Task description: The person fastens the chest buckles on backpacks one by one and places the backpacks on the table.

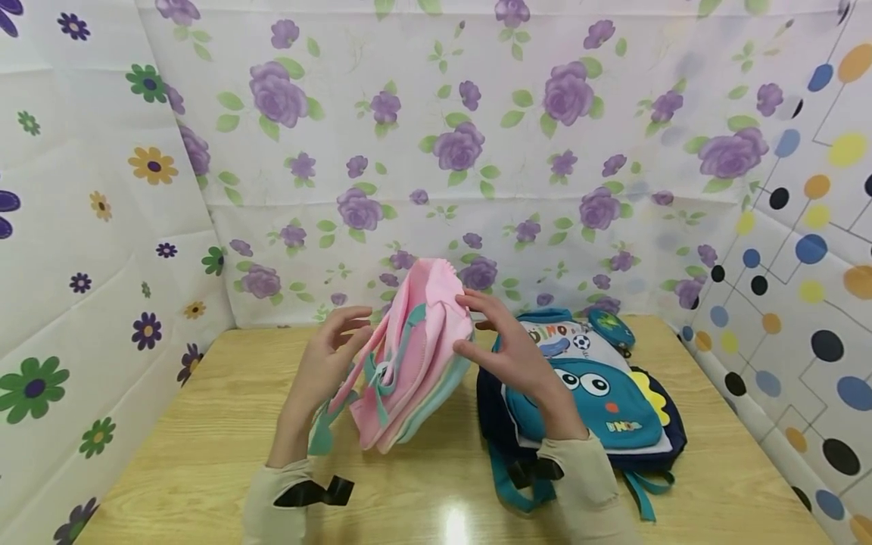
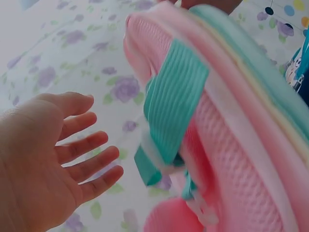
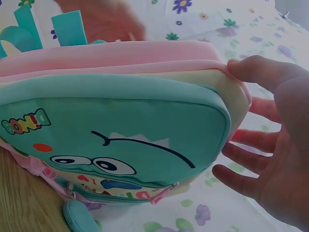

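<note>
A pink backpack [image 1: 429, 348] with a mint-green front pocket [image 3: 145, 111] stands tilted between the two hands. Its pocket carries a cartoon face, upside down in the right wrist view. My left hand [image 2: 63, 150] is spread beside the strap side, apart from the bag and its mint-green strap [image 2: 176, 96]. On the other side, my right hand [image 3: 285, 135] touches the bag's corner with its thumb tip, fingers fairly straight along the edge. Whether the bag's lower end rests on the table cannot be told.
A blue dinosaur backpack [image 1: 593, 393] lies on the wooden table [image 1: 225, 424] at the right, its teal straps [image 1: 504, 477] trailing toward the front. A small round teal pouch [image 1: 611, 329] hangs at its top. Flower-patterned cloth [image 1: 409, 151] walls the back.
</note>
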`<action>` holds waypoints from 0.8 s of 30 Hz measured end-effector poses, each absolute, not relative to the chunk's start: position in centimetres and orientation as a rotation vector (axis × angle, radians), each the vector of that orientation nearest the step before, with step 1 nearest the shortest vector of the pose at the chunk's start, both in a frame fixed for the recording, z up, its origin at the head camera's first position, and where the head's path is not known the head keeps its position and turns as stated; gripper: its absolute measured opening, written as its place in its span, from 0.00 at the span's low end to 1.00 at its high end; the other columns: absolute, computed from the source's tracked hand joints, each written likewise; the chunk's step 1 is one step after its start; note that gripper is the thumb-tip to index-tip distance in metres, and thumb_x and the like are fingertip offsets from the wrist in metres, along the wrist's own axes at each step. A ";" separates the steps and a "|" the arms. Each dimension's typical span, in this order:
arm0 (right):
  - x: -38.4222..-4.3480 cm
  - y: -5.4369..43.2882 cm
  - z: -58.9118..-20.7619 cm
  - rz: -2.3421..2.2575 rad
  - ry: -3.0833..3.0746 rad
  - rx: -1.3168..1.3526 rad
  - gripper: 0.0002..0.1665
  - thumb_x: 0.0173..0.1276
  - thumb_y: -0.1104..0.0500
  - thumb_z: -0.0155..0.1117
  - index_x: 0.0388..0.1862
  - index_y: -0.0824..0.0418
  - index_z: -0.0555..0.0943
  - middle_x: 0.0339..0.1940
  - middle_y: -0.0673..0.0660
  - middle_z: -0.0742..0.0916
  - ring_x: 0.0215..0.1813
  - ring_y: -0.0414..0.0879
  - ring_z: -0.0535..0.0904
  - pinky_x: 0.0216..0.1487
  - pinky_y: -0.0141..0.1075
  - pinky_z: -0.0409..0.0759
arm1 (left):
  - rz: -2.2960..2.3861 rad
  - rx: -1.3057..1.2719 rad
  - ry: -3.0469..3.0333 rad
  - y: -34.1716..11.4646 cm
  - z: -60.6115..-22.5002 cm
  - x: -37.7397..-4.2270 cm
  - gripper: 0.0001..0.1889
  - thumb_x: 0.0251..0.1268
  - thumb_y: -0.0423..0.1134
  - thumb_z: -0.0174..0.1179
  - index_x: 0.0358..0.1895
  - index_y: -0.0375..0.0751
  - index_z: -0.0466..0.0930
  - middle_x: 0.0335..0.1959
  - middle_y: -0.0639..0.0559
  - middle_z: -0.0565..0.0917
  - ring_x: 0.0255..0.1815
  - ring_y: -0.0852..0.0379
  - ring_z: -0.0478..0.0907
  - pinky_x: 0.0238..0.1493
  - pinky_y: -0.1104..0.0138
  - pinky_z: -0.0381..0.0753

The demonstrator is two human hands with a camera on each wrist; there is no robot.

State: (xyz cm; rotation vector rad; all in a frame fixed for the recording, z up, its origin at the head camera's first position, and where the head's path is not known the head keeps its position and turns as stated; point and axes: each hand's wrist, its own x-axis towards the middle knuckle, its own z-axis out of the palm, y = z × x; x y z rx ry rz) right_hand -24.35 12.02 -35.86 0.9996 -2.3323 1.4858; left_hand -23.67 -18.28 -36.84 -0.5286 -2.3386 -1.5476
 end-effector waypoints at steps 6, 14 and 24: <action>-24.6 12.5 -35.8 1.475 -2.356 0.990 0.34 0.73 0.54 0.62 0.76 0.45 0.65 0.78 0.51 0.64 0.78 0.48 0.60 0.67 0.54 0.70 | -1.559 -0.489 -2.422 -19.3 -38.1 -24.8 0.19 0.74 0.46 0.57 0.63 0.46 0.76 0.62 0.46 0.78 0.64 0.47 0.75 0.62 0.53 0.75; -25.2 13.4 -36.1 1.471 -2.306 0.950 0.30 0.75 0.56 0.60 0.74 0.50 0.67 0.72 0.53 0.70 0.70 0.51 0.69 0.63 0.52 0.76 | -1.543 -0.497 -2.594 -19.8 -38.9 -25.1 0.24 0.74 0.49 0.57 0.67 0.44 0.72 0.69 0.44 0.71 0.68 0.40 0.70 0.68 0.43 0.67; -25.4 14.4 -36.2 1.486 -2.403 0.818 0.27 0.74 0.51 0.61 0.70 0.49 0.72 0.73 0.54 0.69 0.63 0.53 0.74 0.60 0.53 0.78 | -1.412 -0.498 -2.878 -20.2 -39.5 -25.0 0.29 0.73 0.53 0.56 0.71 0.45 0.68 0.72 0.44 0.69 0.72 0.34 0.64 0.65 0.40 0.70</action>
